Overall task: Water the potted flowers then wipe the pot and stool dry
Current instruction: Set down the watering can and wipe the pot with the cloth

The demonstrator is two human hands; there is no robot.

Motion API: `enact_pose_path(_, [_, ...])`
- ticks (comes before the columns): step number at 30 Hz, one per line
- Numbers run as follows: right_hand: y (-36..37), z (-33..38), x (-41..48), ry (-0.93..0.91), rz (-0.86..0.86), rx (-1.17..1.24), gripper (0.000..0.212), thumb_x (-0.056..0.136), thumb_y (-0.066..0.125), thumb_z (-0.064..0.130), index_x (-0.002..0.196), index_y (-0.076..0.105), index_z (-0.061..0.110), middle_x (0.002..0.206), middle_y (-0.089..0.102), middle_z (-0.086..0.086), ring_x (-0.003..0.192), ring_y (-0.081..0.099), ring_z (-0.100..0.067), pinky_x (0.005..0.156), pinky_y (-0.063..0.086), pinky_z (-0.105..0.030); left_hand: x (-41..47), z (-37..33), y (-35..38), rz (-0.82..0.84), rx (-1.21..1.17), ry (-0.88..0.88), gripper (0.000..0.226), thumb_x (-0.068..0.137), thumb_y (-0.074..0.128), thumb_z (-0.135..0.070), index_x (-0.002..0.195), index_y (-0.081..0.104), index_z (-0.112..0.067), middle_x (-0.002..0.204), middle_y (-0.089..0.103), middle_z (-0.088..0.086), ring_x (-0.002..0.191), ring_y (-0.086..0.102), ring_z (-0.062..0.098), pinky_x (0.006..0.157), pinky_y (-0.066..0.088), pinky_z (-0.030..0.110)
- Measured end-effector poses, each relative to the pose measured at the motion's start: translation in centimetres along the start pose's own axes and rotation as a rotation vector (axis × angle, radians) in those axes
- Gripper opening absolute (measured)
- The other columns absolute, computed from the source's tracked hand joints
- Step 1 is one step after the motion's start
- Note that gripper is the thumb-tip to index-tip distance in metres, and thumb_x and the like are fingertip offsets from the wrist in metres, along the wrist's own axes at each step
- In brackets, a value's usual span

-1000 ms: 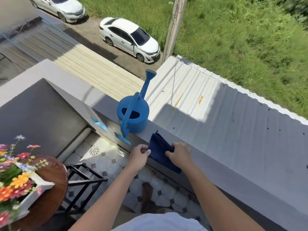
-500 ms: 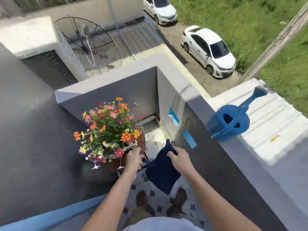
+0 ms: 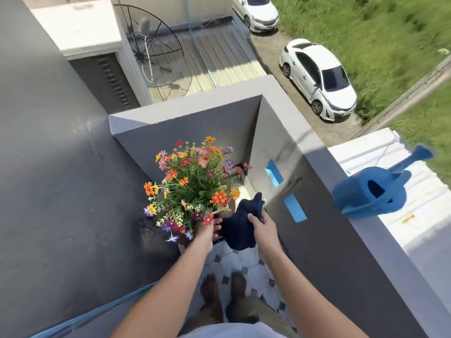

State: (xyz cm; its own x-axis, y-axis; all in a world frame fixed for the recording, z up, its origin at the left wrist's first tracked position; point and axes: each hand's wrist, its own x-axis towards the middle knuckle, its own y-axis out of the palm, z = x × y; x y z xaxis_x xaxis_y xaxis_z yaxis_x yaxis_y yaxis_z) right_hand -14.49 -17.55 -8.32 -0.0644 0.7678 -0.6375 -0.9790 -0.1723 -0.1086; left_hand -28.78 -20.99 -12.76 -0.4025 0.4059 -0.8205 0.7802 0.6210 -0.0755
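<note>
Far left of the flowers (image 3: 192, 189): a big grey wall (image 3: 61, 179), dark and in shade. Up and left of the flowers: a round wire dish (image 3: 156, 50) on a lower roof. In the middle: the flowers themselves, orange, pink, red, yellow and purple, bushy and tall, in the corner of the balcony. Pot mostly hidden under the flowers, stool hidden too. Just under the flowers: the left hand (image 3: 208, 231), fingers curled, right up against the pot; cannot tell for sure what is gripped. Touching that hand, just right of the flowers: a dark blue cloth (image 3: 240, 226), bunched up and hanging down. On the cloth's right side: the right hand (image 3: 264, 228), closed on the cloth. Below the flowers: two bare feet on white and grey floor tiles (image 3: 246, 259). Right of the flowers: two bright blue slots (image 3: 274, 173) in the low wall. Further right: a blue watering can (image 3: 371, 193) on top of the ledge (image 3: 390, 240), well apart from the flowers, spout pointing up and away. Up and right of the flowers: two white cars (image 3: 317, 79) down on the road, beside green grass. No writing clear enough to read anywhere.
</note>
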Motion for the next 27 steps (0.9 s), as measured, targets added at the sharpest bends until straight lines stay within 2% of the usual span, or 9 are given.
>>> enact_pose_path(3, [-0.1, 0.3, 0.2, 0.004, 0.021, 0.051, 0.024, 0.103, 0.052, 0.015, 0.101, 0.061, 0.037, 0.095, 0.072, 0.005, 0.087, 0.068, -0.013, 0.069, 0.057, -0.03, 0.0, -0.2, 0.5, 0.012, -0.061, -0.028, 0.043, 0.102, 0.026, -0.004, 0.073, 0.05, -0.026, 0.075, 0.059, 0.0, 0.058, 0.04, 0.009, 0.045, 0.028, 0.014])
enact_pose_path(5, [-0.2, 0.1, 0.3, 0.009, 0.053, 0.081, 0.021, 0.101, 0.055, 0.017, 0.11, 0.065, 0.034, 0.106, 0.075, -0.001, 0.097, 0.071, -0.021, 0.082, 0.061, -0.044, -0.5, -0.5, 0.7, 0.024, -0.09, -0.032, 0.044, 0.103, 0.024, -0.005, 0.071, 0.05, -0.021, 0.065, 0.061, 0.001, 0.059, 0.044, 0.011, 0.035, 0.033, 0.01])
enact_pose_path(7, [-0.5, 0.2, 0.5, 0.014, 0.07, 0.116, 0.021, 0.101, 0.058, 0.017, 0.117, 0.067, 0.028, 0.113, 0.075, -0.003, 0.104, 0.071, -0.025, 0.09, 0.059, -0.046, -0.8, -1.5, 0.3, -0.001, -0.128, -0.008, 0.041, 0.106, 0.024, -0.012, 0.075, 0.05, -0.017, 0.066, 0.062, 0.002, 0.062, 0.052, 0.013, 0.033, 0.039, 0.01])
enact_pose_path(9, [-0.9, 0.5, 0.7, 0.01, 0.088, 0.14, 0.02, 0.1, 0.059, 0.014, 0.115, 0.07, 0.02, 0.111, 0.076, -0.006, 0.102, 0.071, -0.025, 0.083, 0.059, -0.039, -0.8, -2.7, -0.6, -0.039, -0.16, 0.03, 0.035, 0.107, 0.027, -0.018, 0.085, 0.053, -0.013, 0.069, 0.064, 0.007, 0.054, 0.06, 0.013, 0.035, 0.04, 0.013])
enact_pose_path(12, [-1.2, 0.8, 0.6, -0.013, 0.14, 0.151, 0.021, 0.098, 0.059, 0.009, 0.112, 0.074, 0.013, 0.106, 0.077, -0.01, 0.099, 0.071, -0.026, 0.079, 0.057, -0.038, -2.1, -4.1, -1.6, -0.039, -0.156, 0.065, 0.033, 0.104, 0.032, -0.018, 0.085, 0.057, -0.008, 0.052, 0.069, 0.007, 0.034, 0.056, 0.008, 0.038, 0.038, 0.018])
enact_pose_path(16, [-0.7, 1.3, -0.3, -0.041, 0.236, 0.206, 0.017, 0.096, 0.058, 0.009, 0.101, 0.074, 0.005, 0.104, 0.075, -0.02, 0.095, 0.067, -0.029, 0.082, 0.05, -0.044, -5.4, -5.8, -1.5, 0.027, -0.223, 0.074, 0.033, 0.102, 0.035, -0.018, 0.079, 0.055, -0.007, 0.053, 0.07, 0.011, 0.041, 0.054, 0.013, 0.048, 0.035, 0.025])
enact_pose_path(20, [-0.1, 3.3, -1.4, -0.238, 0.328, 0.198, 0.018, 0.1, 0.057, 0.01, 0.088, 0.071, 0.01, 0.084, 0.071, -0.005, 0.08, 0.063, -0.019, 0.073, 0.049, -0.034, -10.0, -7.7, -1.4, 0.06, -0.246, 0.111, 0.026, 0.1, 0.04, -0.012, 0.078, 0.052, -0.006, 0.053, 0.067, 0.017, 0.051, 0.046, 0.021, 0.051, 0.03, 0.028])
enact_pose_path(23, [0.0, 7.1, -1.9, -0.464, 0.283, 0.075, 0.034, 0.101, 0.058, 0.012, 0.069, 0.048, 0.014, 0.063, 0.047, 0.011, 0.06, 0.042, -0.005, 0.058, 0.034, -0.022, -12.9, -9.4, -1.4, 0.122, -0.212, 0.164, 0.024, 0.099, 0.042, -0.009, 0.078, 0.054, -0.006, 0.056, 0.063, 0.016, 0.047, 0.041, 0.017, 0.044, 0.028, 0.023])
enact_pose_path(27, [0.1, 12.8, -1.3, -0.637, 0.153, 0.054, 0.027, 0.102, 0.057, 0.014, 0.076, 0.058, 0.015, 0.078, 0.048, 0.008, 0.064, 0.047, -0.001, 0.061, 0.039, -0.016, -15.4, -12.0, -1.7, 0.209, -0.213, 0.187, 0.023, 0.099, 0.041, -0.007, 0.077, 0.047, -0.009, 0.059, 0.056, 0.015, 0.037, 0.042, 0.013, 0.036, 0.03, 0.02])
